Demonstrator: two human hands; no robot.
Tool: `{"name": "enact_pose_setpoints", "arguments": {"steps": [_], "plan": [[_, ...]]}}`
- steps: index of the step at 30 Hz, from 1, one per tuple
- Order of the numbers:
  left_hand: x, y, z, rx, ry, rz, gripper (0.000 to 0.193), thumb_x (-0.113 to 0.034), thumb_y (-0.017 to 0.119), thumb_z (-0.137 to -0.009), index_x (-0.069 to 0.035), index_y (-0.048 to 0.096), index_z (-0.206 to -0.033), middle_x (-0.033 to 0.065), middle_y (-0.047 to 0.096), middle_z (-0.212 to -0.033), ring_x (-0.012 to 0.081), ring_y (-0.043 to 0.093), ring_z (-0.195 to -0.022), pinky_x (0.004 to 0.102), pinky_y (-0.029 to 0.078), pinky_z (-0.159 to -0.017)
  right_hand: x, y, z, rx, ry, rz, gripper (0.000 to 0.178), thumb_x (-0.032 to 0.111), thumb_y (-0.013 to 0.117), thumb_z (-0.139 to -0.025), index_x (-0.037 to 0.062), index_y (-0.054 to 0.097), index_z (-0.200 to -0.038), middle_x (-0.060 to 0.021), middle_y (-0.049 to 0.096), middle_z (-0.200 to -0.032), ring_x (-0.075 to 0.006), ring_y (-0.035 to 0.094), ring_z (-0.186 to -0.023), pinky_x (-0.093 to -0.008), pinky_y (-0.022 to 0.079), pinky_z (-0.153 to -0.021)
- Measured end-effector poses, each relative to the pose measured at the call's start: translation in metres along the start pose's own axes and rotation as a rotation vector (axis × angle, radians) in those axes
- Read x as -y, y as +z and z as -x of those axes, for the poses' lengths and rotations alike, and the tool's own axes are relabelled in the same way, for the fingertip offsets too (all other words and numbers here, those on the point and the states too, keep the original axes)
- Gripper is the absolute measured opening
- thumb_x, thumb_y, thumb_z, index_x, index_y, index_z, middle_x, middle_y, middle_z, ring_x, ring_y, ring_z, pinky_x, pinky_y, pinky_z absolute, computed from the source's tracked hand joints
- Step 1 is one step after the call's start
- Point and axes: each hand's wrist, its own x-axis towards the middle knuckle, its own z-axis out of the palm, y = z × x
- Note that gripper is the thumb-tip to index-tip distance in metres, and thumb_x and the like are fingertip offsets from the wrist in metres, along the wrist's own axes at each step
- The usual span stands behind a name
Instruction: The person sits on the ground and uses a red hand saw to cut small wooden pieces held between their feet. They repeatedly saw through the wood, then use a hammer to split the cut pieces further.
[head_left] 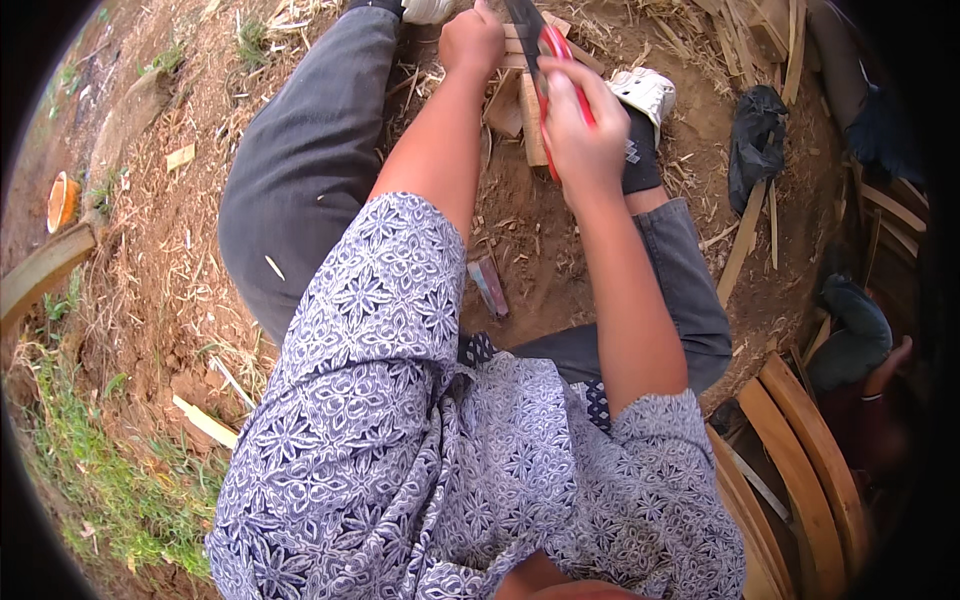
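Observation:
My right hand (585, 135) is closed round the red handle of a handsaw (524, 22), slightly blurred. Its dark blade points away from me, over pale wood at the top edge. My left hand (472, 44) is closed at the left end of a small piece of wood (514, 46), just left of the blade; its fingertips are hidden. Below the blade, a wooden block (532, 120) lies on the dirt between my legs. How deep the blade sits in the wood cannot be made out.
Wood shavings cover the brown soil. A small flat packet (487, 287) lies between my legs. On the right are a black plastic bag (756, 140), long wooden strips (742, 245) and curved boards (800, 450), with another person's hand (890, 365) beyond. An orange bowl (63, 202) sits far left.

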Motion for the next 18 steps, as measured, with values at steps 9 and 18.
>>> {"name": "enact_pose_setpoints", "arguments": {"steps": [9,18], "plan": [[0.011,0.016,-0.011,-0.037,0.061,-0.017,0.062,-0.044,0.033,-0.107,-0.001,0.076,-0.094,0.0299,0.071,-0.099,0.0494,0.069,-0.098,0.0566,0.052,-0.09,0.062,-0.079,0.099,0.035,0.407,-0.224,0.016,0.008,0.059,-0.104,0.0027,0.073,-0.109,0.0007,0.068,-0.094,-0.0018,0.053,-0.066,-0.019,0.042,-0.058],[-0.001,0.005,0.001,0.003,0.074,-0.009,0.062,-0.045,0.034,-0.107,-0.002,0.077,-0.093,0.0283,0.072,-0.098,0.048,0.07,-0.097,0.056,0.053,-0.087,-0.027,0.04,-0.068,-0.058,0.111,-0.175,0.017,0.007,0.06,-0.1,-0.0008,0.074,-0.106,-0.0076,0.074,-0.099,-0.0123,0.066,-0.089,-0.0249,0.053,-0.079]]}}
